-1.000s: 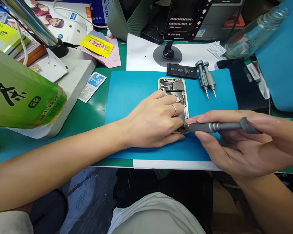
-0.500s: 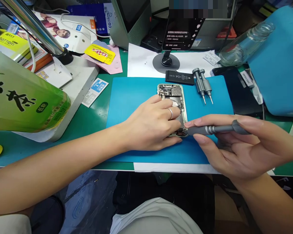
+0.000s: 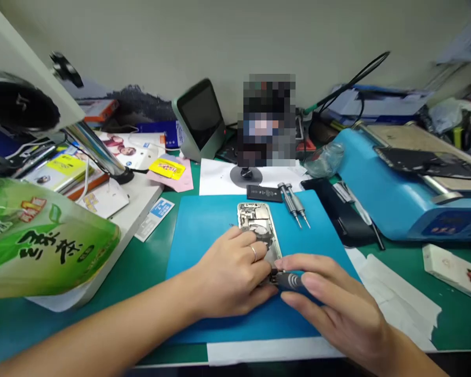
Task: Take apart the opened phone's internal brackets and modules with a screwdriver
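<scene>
Right hand (image 3: pixel 337 306): formerly palm-up beneath the screwdriver (image 3: pixel 291 280), now palm-down with fingers laid over its handle.
Screwdriver: formerly in full view across the fingers, now mostly covered by them.
View: raised, and the hands appear lower in it.

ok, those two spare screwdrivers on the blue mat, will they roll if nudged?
Probably yes: the spare screwdrivers have round metal barrels and lie loose, side by side. The blue mat looks flat and rubbery, so likely only a short roll. They look stiff and dense for their size; the fine tips seem the fragile part.
</scene>
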{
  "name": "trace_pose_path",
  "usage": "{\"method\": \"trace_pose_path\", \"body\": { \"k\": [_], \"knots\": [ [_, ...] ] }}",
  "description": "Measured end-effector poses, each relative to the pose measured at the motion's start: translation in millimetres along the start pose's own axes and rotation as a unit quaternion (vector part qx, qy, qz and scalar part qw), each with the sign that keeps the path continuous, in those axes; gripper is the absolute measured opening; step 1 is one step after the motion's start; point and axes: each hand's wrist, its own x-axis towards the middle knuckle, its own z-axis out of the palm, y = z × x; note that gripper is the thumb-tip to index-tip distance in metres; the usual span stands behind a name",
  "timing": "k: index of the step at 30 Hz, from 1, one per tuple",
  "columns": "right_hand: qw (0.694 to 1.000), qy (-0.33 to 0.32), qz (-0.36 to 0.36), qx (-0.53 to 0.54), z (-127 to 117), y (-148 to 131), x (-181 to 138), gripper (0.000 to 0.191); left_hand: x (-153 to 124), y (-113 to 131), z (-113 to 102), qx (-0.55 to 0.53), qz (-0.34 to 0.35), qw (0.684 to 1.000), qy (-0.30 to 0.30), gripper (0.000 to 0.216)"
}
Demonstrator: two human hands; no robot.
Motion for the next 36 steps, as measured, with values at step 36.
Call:
{"method": "trace_pose_path", "body": {
  "k": [36],
  "knots": [
    [0.999,0.017,0.01,0.035,8.5,-2.8,3.4,0.085,-1.2,-2.7,-3.8,0.004,0.001,1.0,-0.003,0.032]
  ]
}}
